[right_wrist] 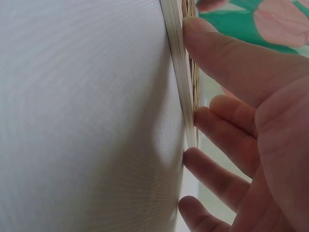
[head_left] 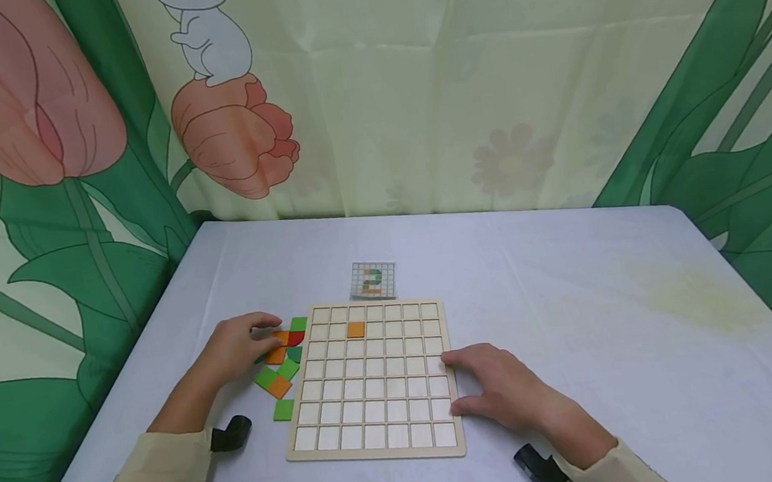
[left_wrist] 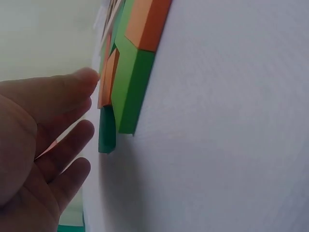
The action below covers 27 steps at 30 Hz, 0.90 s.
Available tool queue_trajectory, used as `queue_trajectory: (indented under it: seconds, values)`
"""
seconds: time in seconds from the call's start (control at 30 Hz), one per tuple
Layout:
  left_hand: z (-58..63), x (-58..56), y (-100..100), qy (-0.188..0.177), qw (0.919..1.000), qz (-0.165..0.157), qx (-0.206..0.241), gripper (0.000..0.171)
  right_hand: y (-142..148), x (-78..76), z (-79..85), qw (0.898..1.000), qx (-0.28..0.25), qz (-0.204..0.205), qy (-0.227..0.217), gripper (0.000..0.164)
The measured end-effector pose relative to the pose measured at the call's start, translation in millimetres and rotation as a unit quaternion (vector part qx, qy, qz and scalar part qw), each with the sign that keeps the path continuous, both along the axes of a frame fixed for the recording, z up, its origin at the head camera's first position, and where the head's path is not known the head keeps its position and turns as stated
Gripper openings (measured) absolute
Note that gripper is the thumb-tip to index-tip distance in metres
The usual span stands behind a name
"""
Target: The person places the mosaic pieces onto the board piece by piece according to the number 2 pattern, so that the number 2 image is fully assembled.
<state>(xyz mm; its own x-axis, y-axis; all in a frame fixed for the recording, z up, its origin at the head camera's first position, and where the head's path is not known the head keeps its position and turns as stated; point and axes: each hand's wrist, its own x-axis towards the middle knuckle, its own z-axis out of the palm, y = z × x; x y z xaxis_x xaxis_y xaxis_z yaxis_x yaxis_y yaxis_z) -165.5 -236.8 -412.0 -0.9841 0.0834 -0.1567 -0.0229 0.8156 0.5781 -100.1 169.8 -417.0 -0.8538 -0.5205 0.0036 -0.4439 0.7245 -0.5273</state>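
Observation:
A wooden grid board (head_left: 375, 454) lies flat on the table, with one orange square tile (head_left: 356, 330) in a cell of its second row. My left hand (head_left: 234, 350) is over the loose tiles left of the board, its fingertips at the orange tiles (head_left: 275, 356). The left wrist view shows its thumb right by the stacked orange tiles (left_wrist: 113, 77), its other fingers spread loosely beyond. My right hand (head_left: 504, 385) rests at the board's right edge, thumb and index finger apart. From the right wrist, its thumb lies against the board's rim (right_wrist: 179, 58).
Around the left hand lie green tiles (head_left: 288, 369), a red tile (head_left: 295, 338) and a dark green tile (head_left: 294, 354). Behind the board sits a small card (head_left: 373, 279) printed with a coloured grid pattern. A white cloth covers the table (head_left: 572, 293); a printed curtain (head_left: 402, 115) hangs behind.

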Motion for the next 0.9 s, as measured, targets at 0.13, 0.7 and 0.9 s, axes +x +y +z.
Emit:
queue_trajectory:
  seconds: [0.13, 0.7, 0.9]
  values:
    - [-2.2, -1.0, -0.4, 0.0, 1.0, 0.003, -0.002, 0.034, -0.3, 0.0, 0.3, 1.0, 0.002, -0.002, -0.002, 0.062]
    - [-7.1, -1.9, -0.1, 0.0, 1.0, 0.003, -0.005, 0.029, -1.1, 0.1, 1.2, 1.0, 0.001, -0.009, -0.013, 0.062]
    - [-7.8, -0.7, 0.1, 0.021, 0.9998, -0.001, -0.001, 0.035, -1.7, 0.6, 2.0, 1.0, 0.001, -0.013, -0.016, 0.062]
